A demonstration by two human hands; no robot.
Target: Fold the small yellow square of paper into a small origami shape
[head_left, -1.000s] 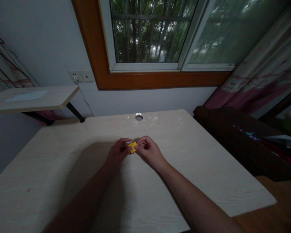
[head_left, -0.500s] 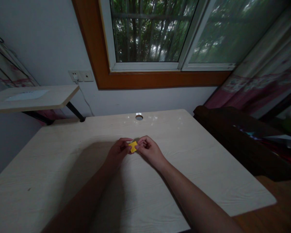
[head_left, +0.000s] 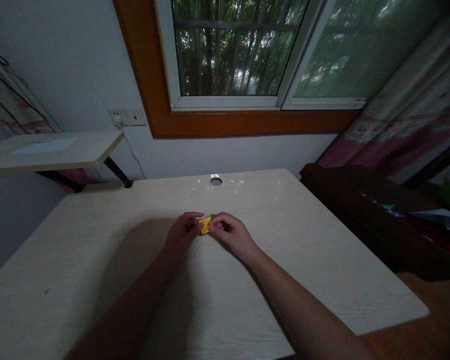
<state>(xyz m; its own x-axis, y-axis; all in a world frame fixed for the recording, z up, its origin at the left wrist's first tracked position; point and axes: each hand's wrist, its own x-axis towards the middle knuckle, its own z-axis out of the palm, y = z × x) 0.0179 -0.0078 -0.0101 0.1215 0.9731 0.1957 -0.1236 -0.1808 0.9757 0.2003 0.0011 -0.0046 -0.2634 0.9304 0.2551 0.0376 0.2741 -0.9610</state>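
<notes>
A small piece of folded yellow paper [head_left: 205, 224] is held just above the pale desk, with crease lines on its upper face. My left hand [head_left: 183, 232] pinches its left side between thumb and fingers. At the right edge, the thumb and curled fingers of my right hand [head_left: 232, 232] close on the paper. Part of the paper is hidden behind the fingertips.
Both forearms lie over a light wooden desk [head_left: 307, 250] with a round cable hole [head_left: 216, 182] near its back edge. A raised shelf [head_left: 86, 155] on black legs stands at the left. Dark furniture [head_left: 360, 210] adjoins the right side, and a window [head_left: 240, 50] is behind.
My right hand's fingers have curled in closer over the paper's right edge. The paper has shifted slightly, and my left hand keeps its pinch.
</notes>
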